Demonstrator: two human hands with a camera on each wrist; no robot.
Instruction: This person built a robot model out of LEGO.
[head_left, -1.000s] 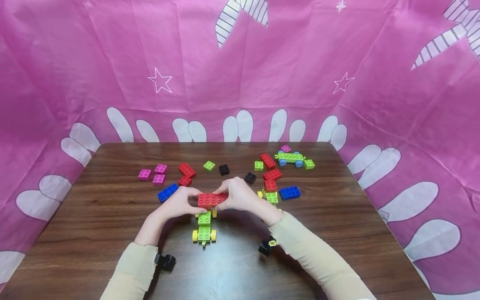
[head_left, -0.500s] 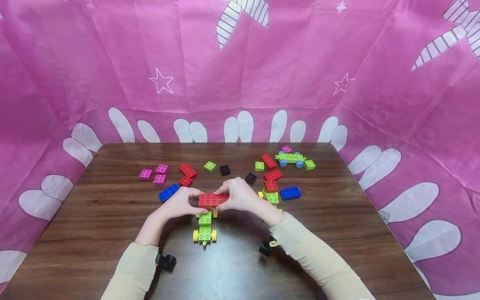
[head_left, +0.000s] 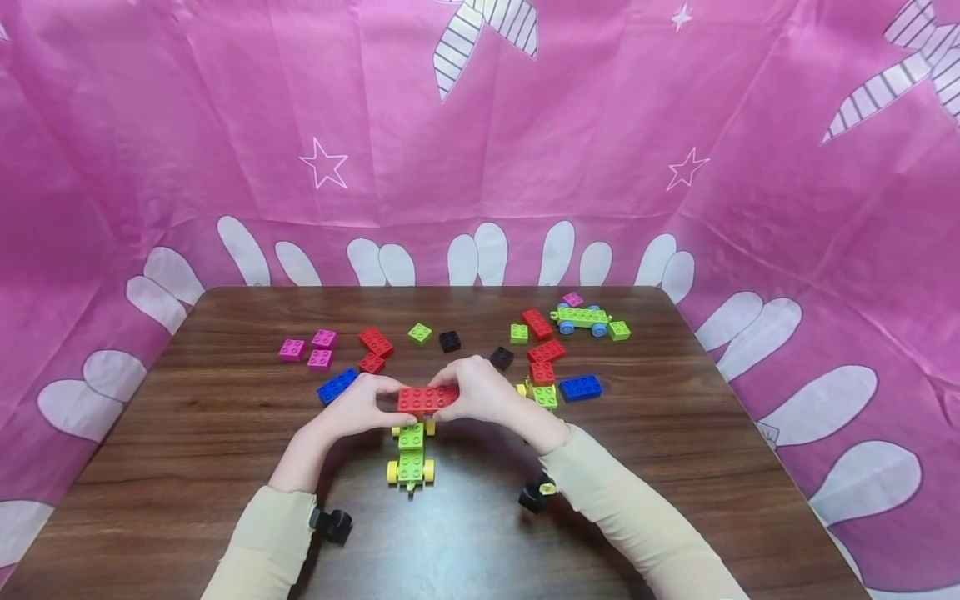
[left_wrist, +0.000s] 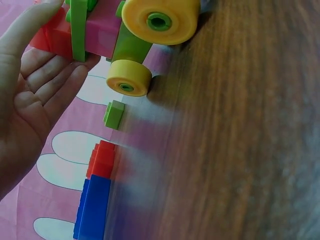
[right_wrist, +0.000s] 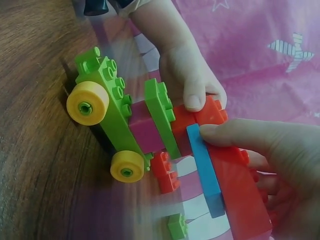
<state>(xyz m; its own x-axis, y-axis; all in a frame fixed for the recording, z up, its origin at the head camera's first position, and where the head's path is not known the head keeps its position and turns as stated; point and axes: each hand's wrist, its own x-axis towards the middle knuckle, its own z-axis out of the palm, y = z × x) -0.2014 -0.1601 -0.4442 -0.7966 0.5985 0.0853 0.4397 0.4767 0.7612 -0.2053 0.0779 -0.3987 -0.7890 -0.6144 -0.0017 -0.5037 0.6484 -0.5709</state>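
Observation:
In the head view both hands meet over a toy car base (head_left: pixel 411 468), green with yellow wheels. The right wrist view shows a stack on it: a magenta brick (right_wrist: pixel 144 127), a green plate (right_wrist: pixel 161 117), a small red brick (right_wrist: pixel 183 131), and on top a long red brick (right_wrist: pixel 237 187) with a blue plate (right_wrist: pixel 206 172) along its underside. My left hand (head_left: pixel 366 406) grips the red bricks at the left end, thumb on the near side. My right hand (head_left: pixel 480 390) holds the long red brick's other end, thumb by the blue plate, fingers behind.
Blue bricks (head_left: pixel 581 387) lie either side of the hands. Farther back are magenta bricks (head_left: pixel 319 359), red bricks (head_left: pixel 375 342), black bricks (head_left: pixel 449 341) and a green base with blue wheels (head_left: pixel 581 318). Another yellow-wheeled base (head_left: pixel 544 397) stands partly behind the right forearm.

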